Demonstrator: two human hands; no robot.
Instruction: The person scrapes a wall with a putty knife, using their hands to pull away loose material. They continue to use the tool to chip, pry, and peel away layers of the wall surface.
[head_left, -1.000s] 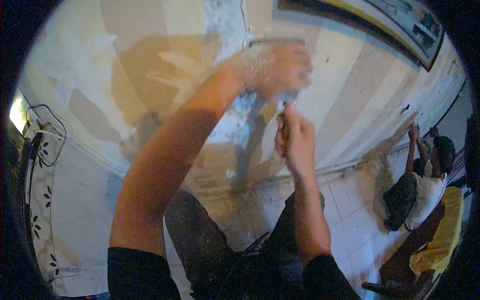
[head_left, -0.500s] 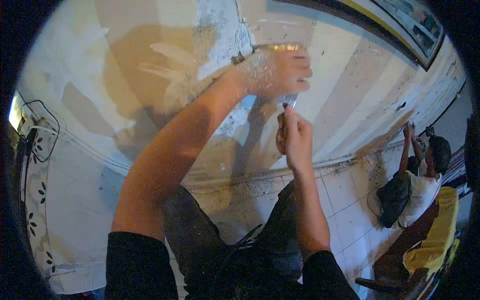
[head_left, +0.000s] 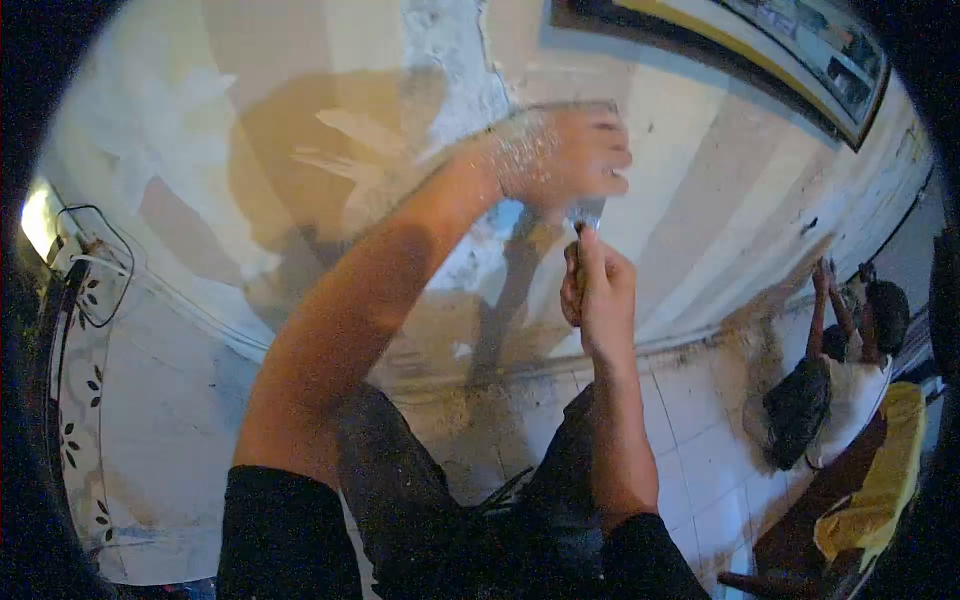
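My right hand (head_left: 606, 290) grips the handle of a putty knife (head_left: 587, 212), its metal blade pointing up toward my left hand. Just above it, my left hand (head_left: 560, 155) is raised before the wall with its fingers curled and slightly blurred. A thin, dark straight edge shows along the top of that hand, but I cannot make out what it belongs to. Pale crumbs cling to the back of the hand and wrist. Behind both hands is a striped wall (head_left: 690, 190) with a cracked, peeling whitish patch (head_left: 462, 85).
A framed picture (head_left: 790, 60) hangs at upper right. Another person (head_left: 845, 385) crouches by the wall at right, hands against it. Nearby lies a yellow cloth (head_left: 880, 480). A cable (head_left: 125, 265) and a bright light (head_left: 40, 220) are at left. Floor tiles (head_left: 690, 440) lie below.
The view has shifted slightly, so the wall and picture sit a little lower and further right. Both hands stay close together, with the putty knife still in my right hand.
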